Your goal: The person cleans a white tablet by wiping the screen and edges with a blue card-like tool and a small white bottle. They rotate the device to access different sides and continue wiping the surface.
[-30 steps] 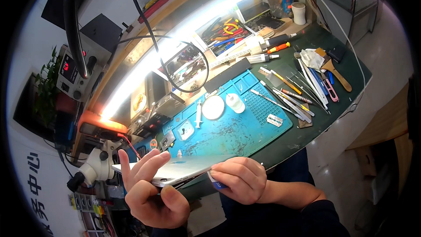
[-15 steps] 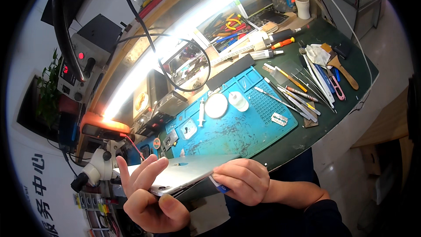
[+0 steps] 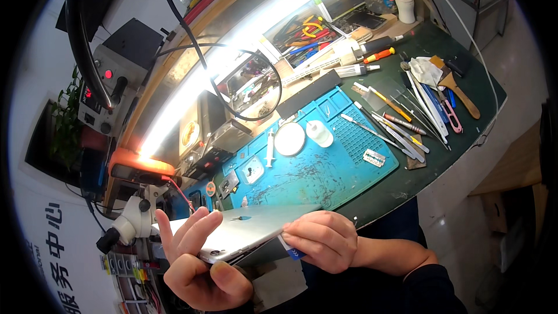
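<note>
A thin silver tablet point(image 3: 256, 226) is held tilted above the near edge of the bench, its back facing up and a camera lens at its near corner. My left hand point(image 3: 203, 270) grips that corner with the thumb underneath, while several fingers stick up beside the back. Pinched in my right hand point(image 3: 322, 241) is a small blue-and-white card point(image 3: 293, 251), placed against the tablet's long near edge. A dark gap shows along this edge near my left thumb. My right fingers hide most of the card, so how far it reaches into the edge cannot be seen.
Beyond the tablet lies a blue work mat point(image 3: 314, 168) with a white bottle point(image 3: 319, 134), a round dish point(image 3: 289, 139), a syringe point(image 3: 270, 148) and a razor blade point(image 3: 374, 157). Tweezers and brushes point(image 3: 456, 90) cover the right side. A microscope part point(image 3: 131, 218) stands left.
The bench and its tools sit slightly farther right in view. Both hands, the tablet and the card keep nearly the same pose.
</note>
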A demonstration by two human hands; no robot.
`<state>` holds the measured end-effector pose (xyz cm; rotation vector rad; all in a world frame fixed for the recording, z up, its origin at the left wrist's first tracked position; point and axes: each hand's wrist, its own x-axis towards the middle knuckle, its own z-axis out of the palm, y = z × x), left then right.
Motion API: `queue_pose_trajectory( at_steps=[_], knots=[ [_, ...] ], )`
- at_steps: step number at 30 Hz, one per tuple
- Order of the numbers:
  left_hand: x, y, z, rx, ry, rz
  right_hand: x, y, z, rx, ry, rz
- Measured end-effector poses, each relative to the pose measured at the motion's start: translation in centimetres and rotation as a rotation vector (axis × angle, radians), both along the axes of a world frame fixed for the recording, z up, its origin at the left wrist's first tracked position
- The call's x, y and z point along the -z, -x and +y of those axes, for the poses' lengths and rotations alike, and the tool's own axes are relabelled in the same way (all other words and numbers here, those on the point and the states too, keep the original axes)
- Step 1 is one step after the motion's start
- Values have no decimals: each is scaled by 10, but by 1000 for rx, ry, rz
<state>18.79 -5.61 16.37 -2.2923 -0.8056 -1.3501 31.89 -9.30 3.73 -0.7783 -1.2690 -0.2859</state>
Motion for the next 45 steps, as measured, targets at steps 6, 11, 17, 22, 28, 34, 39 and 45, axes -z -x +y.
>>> queue_pose_trajectory(
  at_steps=[6,11,17,22,28,34,39,45],
  knots=[
    [-1,3,0,-4,4,24,1,-4,0,-8,1,-54],
    [1,4,1,15,-3,22,0,-3,0,-10,-6,-56],
    [1,1,2,28,-16,1,-1,-2,3,2,-30,-48],
    [2,0,2,8,-25,3,-3,-4,-1,-1,-10,-64],
    [3,1,1,-7,-31,6,-4,-7,-5,4,26,-80],
    [1,0,1,0,-26,-4,-4,-10,-9,5,69,-99],
    [3,0,0,18,-27,-29,-2,-11,-10,-1,74,-99],
    [1,1,1,39,-15,-19,2,-11,-9,8,66,-97]
  ],
)
